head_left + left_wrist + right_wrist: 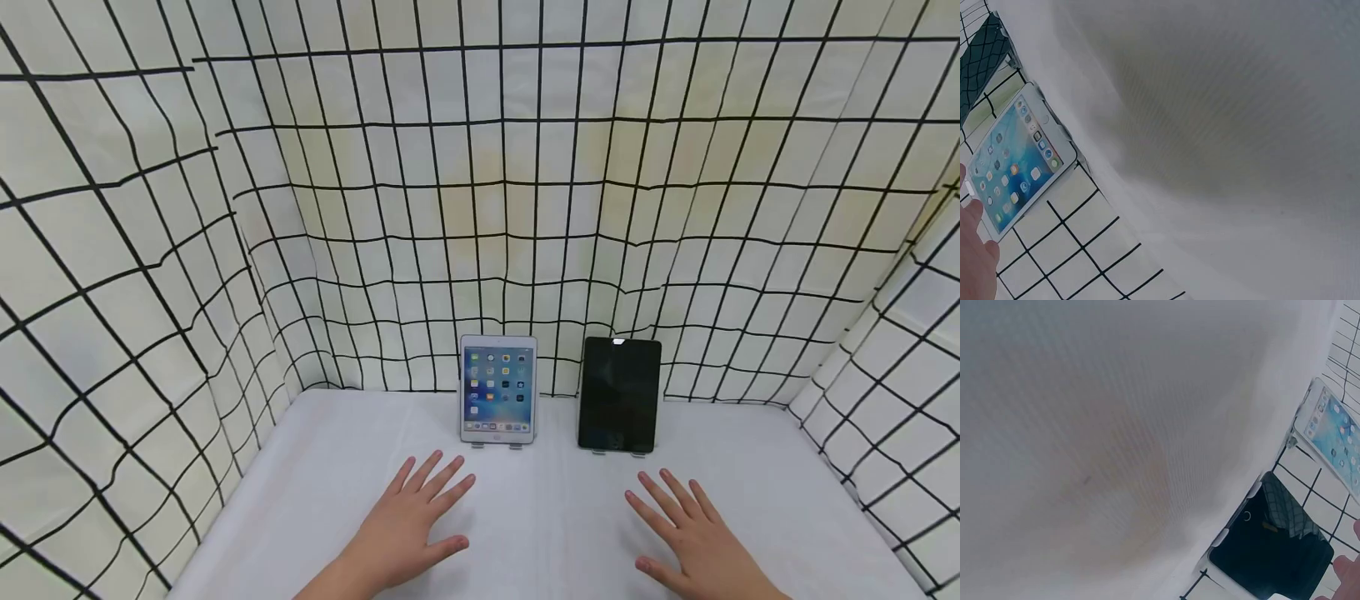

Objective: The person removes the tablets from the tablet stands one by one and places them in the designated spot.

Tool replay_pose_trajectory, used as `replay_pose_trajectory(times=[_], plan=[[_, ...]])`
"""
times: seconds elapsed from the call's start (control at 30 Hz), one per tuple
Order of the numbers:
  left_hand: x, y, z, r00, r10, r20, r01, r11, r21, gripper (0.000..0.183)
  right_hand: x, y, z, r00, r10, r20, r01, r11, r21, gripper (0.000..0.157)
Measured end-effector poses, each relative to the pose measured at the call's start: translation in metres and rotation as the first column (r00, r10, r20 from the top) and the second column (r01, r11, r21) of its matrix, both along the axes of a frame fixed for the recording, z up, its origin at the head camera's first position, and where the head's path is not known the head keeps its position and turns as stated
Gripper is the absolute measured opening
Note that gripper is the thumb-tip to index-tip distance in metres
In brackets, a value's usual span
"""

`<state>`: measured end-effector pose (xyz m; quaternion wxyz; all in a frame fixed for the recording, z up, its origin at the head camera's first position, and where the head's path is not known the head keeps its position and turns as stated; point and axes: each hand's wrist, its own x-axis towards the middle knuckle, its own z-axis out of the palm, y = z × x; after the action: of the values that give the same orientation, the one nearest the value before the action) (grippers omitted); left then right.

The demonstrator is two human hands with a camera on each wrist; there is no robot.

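A white tablet point(498, 389) with its home screen lit leans upright on a small stand. To its right, a black tablet point(619, 395) with a dark screen stands the same way. My left hand point(408, 529) is spread in front of the white tablet, fingers apart and holding nothing. On the other side my right hand point(693, 537) is spread in front of the black tablet, also holding nothing. The left wrist view shows the lit tablet point(1022, 159) beyond my fingertips. In the right wrist view the dark tablet point(1272, 544) lies near my fingers, its glossy screen reflecting the grid.
A white cloth point(337, 450) covers the table. Behind it and on both sides rise white walls point(420, 208) with a black grid of lines. Small clear stand feet point(477, 446) stick out under the tablets.
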<state>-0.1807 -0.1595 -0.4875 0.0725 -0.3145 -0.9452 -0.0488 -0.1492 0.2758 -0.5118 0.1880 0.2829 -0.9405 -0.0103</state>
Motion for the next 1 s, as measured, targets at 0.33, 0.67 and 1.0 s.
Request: replay_pose_trajectory(times=[0.33,0.67,1.0], plan=[[-0.002,0.0,0.001,0.998,0.03,0.064,-0.029,0.999,-0.018,0.067,0.0,-0.003,0.006,0.998,-0.023,0.056,0.025,0.999,-0.04,0.079],[-0.006,0.003,0.0,0.995,0.065,0.078,-0.067,0.998,0.02,0.068,-0.005,-0.005,0.0,0.994,-0.046,0.096,0.054,0.995,-0.08,0.078],[-0.006,0.005,0.0,0.99,0.116,0.086,-0.121,0.991,0.056,0.073,-0.008,-0.012,0.002,0.983,-0.083,0.166,0.106,0.985,-0.137,0.074]])
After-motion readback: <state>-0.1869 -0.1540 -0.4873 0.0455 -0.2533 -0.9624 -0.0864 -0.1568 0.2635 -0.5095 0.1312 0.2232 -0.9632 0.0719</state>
